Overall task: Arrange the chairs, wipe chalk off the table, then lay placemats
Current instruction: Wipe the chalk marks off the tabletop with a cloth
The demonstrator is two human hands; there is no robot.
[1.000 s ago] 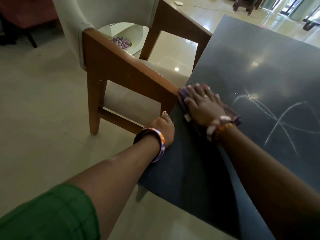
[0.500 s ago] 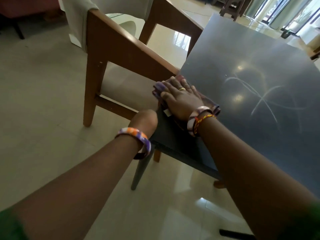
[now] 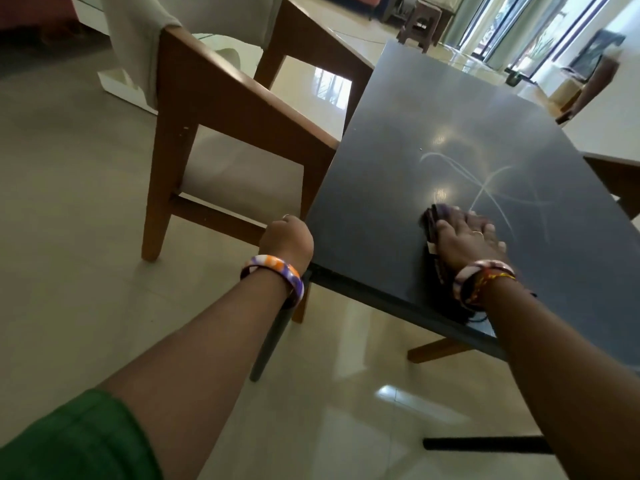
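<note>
Fingers (image 3: 485, 232) press purple cloth (image 3: 437, 216) beside white chalk lines (image 3: 485, 188).

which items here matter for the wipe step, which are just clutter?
In play:
- dark table
- chalk marks
- purple cloth under the flat right hand
- left hand, grip on the table's near corner
- wooden armchair

Lying about:
- wooden stool far back
- white floor stand behind the armchair

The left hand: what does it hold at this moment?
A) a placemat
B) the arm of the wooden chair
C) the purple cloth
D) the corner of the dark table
D: the left hand is curled round the near corner of the dark table.
</note>
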